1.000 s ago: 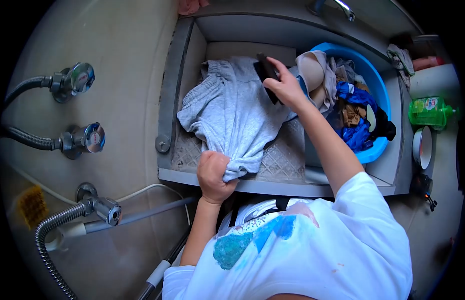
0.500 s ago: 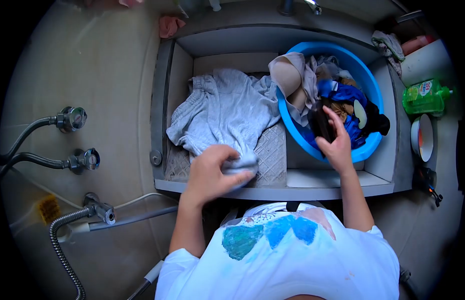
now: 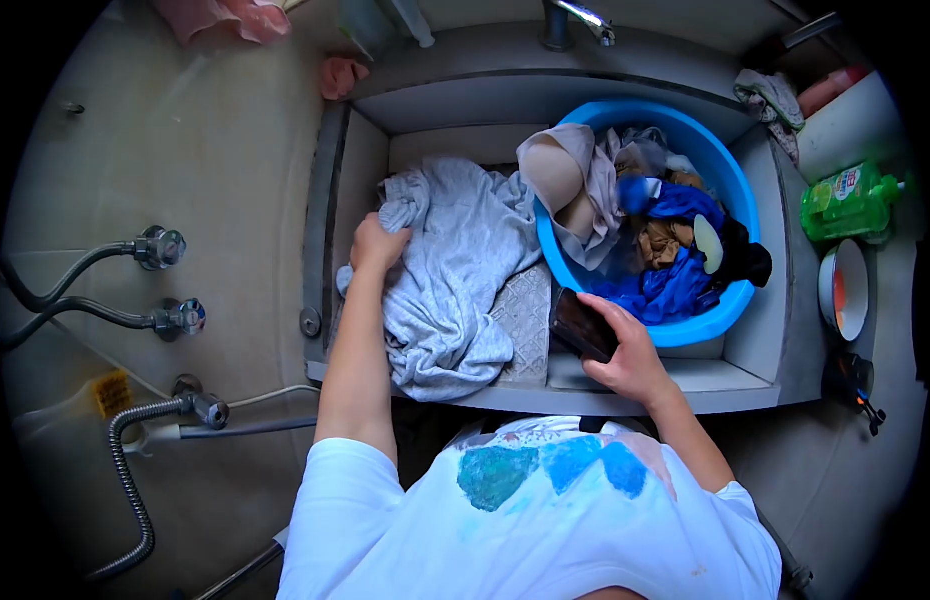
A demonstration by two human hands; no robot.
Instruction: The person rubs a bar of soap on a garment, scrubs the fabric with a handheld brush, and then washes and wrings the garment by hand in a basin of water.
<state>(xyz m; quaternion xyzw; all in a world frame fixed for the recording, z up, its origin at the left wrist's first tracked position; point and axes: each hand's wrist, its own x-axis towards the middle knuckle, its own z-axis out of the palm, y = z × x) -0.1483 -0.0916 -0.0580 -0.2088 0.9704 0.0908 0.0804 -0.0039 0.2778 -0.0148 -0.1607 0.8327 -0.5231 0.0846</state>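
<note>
A light grey knit garment (image 3: 455, 270) lies crumpled over the ribbed washboard (image 3: 523, 325) in the left part of the sink. My left hand (image 3: 380, 245) is closed on the garment's upper left edge, its fingertips hidden in the cloth. My right hand (image 3: 630, 355) grips a dark, oblong, brush-like block (image 3: 583, 326) just right of the washboard, in front of a blue basin (image 3: 740, 310). Heaped in the basin are a beige bra (image 3: 555, 175), blue cloth (image 3: 675, 285), and brown and black pieces. A pale green oval piece (image 3: 708, 243) rests on top.
The sink's front rim (image 3: 685, 398) runs before my body. To the right stand a green soap bottle (image 3: 847, 203) and a white bowl (image 3: 845, 290). A tap (image 3: 580, 22) is at the back. Two valves (image 3: 163, 248) with hoses are on the left wall.
My left hand has moved up and left and taken hold of the garment's edge. The right hand has drawn the dark block out of the basin area, toward me and left.
</note>
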